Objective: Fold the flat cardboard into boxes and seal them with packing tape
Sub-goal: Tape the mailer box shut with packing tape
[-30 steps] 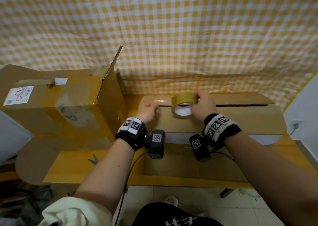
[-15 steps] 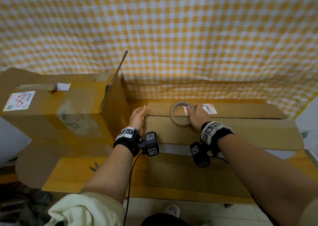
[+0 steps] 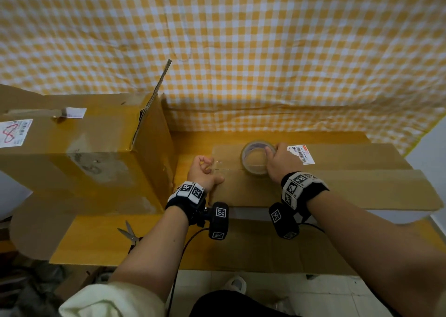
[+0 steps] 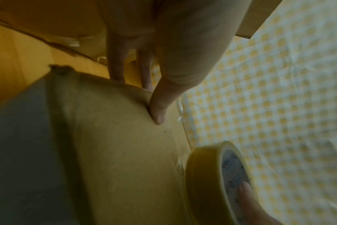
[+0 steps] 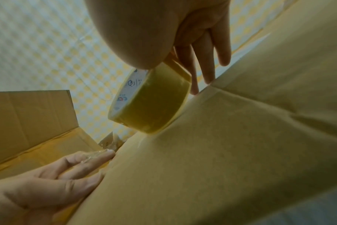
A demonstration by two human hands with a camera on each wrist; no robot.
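Observation:
A folded cardboard box lies on the table with its top flaps closed along a seam. My right hand grips a roll of clear packing tape standing on edge on that seam; the roll touches the box top. A clear strip runs left from it to my left hand at the box's left end. There the thumb presses on the box top and the fingers hold the crumpled tape end against the side. The roll also shows in the left wrist view.
A large taped carton with a raised flap stands just left of my left hand. Scissors lie on the wooden table near the front. Flat cardboard lies under my wrists. A checked cloth hangs behind.
The roll came down from above the box onto its top seam. My left hand carried the tape end to the box's left edge and over it, and the strip between my hands got longer.

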